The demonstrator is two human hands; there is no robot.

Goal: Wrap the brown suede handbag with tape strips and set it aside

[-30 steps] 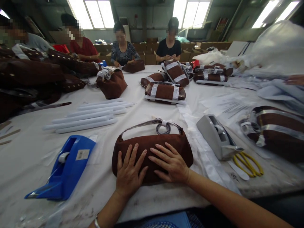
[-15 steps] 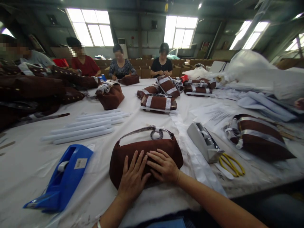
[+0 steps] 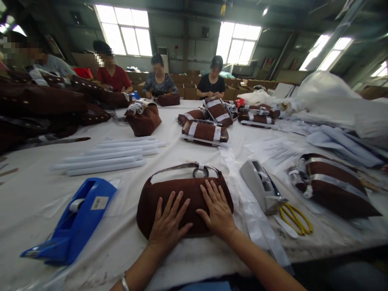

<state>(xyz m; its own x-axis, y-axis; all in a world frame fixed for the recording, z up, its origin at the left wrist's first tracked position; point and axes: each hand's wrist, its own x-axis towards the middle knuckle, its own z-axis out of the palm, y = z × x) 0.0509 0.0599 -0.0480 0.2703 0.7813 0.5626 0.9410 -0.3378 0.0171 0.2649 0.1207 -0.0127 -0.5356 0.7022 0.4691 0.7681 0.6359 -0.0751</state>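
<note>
A dark brown handbag (image 3: 190, 198) lies on the white-covered table in front of me, its strap arched along the far side. Wrapping covers a ring (image 3: 200, 171) on that strap. My left hand (image 3: 169, 220) rests flat on the bag's left half with fingers spread. On the right half, my right hand (image 3: 217, 210) also lies flat, fingers extended and thumb pointing inward. Neither hand grasps anything. To the left stands a blue tape dispenser (image 3: 80, 218); a grey tape dispenser (image 3: 261, 186) is to the right, beside yellow-handled scissors (image 3: 295, 219).
White rolled tubes (image 3: 106, 159) lie at the left. A taped brown bag (image 3: 339, 182) sits at the right, and more wrapped bags (image 3: 204, 131) lie farther back. Brown bags (image 3: 45, 103) are heaped at far left. Several people work across the table (image 3: 169, 151).
My right hand has slid right across the bag, away from my left hand, and its fingers now point more forward. The left hand stays on the bag. The view has shifted slightly.
</note>
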